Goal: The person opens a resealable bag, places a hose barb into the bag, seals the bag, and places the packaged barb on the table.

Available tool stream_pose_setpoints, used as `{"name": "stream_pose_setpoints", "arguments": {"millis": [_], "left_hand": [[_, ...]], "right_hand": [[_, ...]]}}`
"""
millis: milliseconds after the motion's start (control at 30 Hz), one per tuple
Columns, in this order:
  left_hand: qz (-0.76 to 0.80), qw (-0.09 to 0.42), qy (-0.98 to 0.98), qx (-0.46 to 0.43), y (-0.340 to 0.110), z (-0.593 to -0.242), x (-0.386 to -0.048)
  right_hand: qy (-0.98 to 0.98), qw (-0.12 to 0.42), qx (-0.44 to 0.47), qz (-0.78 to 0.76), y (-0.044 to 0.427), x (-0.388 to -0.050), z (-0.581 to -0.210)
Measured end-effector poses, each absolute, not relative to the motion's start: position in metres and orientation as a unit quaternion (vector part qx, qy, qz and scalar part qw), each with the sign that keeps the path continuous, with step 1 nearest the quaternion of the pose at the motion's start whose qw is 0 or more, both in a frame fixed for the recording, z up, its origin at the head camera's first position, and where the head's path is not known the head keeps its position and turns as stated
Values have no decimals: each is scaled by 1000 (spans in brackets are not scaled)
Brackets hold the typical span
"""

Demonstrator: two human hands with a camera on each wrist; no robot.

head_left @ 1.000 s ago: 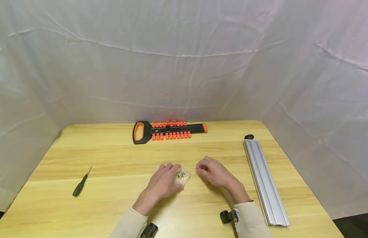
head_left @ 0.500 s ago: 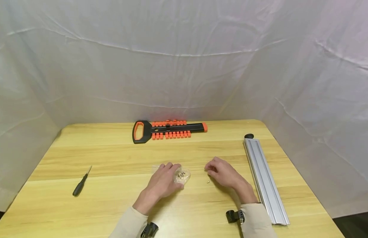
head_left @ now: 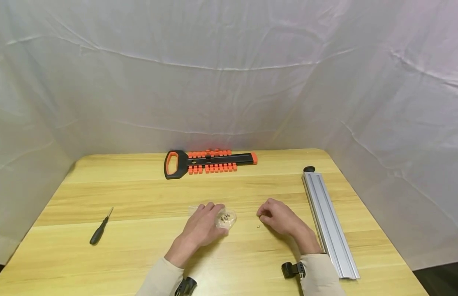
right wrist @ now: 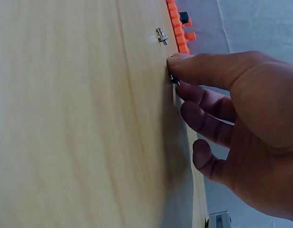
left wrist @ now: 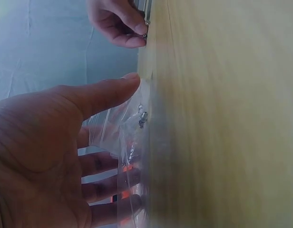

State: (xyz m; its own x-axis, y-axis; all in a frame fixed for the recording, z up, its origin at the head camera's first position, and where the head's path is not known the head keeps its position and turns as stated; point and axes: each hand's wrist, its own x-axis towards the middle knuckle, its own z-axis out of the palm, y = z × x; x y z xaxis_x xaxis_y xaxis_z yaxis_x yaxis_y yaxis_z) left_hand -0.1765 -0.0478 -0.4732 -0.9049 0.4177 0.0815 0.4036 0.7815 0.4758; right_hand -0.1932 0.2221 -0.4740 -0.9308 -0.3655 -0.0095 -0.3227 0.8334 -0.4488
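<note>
A clear plastic bag [head_left: 229,218] with several small metal pieces [left wrist: 142,118] lies on the wooden table. Over its left part rests my left hand [head_left: 204,224], thumb and fingers spread wide and nearly straight, fingertips against the plastic. To the right of the bag, my right hand [head_left: 281,218] is low at the tabletop, thumb and forefinger pinching a small metal fitting [right wrist: 174,80], mostly hidden by the fingertips. Another small metal fitting [head_left: 258,226], with a hex-like body in the right wrist view, lies on the wood just beside that hand.
A black and orange rack with a handle [head_left: 214,160] lies at the table's back. A dark-handled screwdriver [head_left: 99,232] is at the left. Along the right side stretches a grooved aluminium profile [head_left: 330,224], a round black piece [head_left: 309,169] at its far end.
My right hand has moved right, away from the bag, then slightly toward me. A fitting now shows on the table beside it. My left hand and the bag have stayed put.
</note>
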Motion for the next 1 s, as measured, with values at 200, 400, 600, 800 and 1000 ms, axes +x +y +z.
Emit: {"name": "stream_pose_setpoints", "arguments": {"millis": [200, 400, 600, 800, 1000], "left_hand": [[244, 11, 945, 219, -48, -472, -177], [241, 16, 946, 215, -48, -470, -177], [240, 19, 946, 215, -48, -468, -177], [240, 17, 946, 219, -48, -470, -177], [243, 14, 944, 222, -48, -471, -178]], "right_hand": [[960, 53, -175, -213, 221, -194, -473], [957, 58, -190, -209, 221, -195, -475], [947, 40, -216, -233, 219, -197, -478], [937, 51, -218, -268, 210, -197, -479], [935, 56, -220, -273, 194, -199, -475]]}}
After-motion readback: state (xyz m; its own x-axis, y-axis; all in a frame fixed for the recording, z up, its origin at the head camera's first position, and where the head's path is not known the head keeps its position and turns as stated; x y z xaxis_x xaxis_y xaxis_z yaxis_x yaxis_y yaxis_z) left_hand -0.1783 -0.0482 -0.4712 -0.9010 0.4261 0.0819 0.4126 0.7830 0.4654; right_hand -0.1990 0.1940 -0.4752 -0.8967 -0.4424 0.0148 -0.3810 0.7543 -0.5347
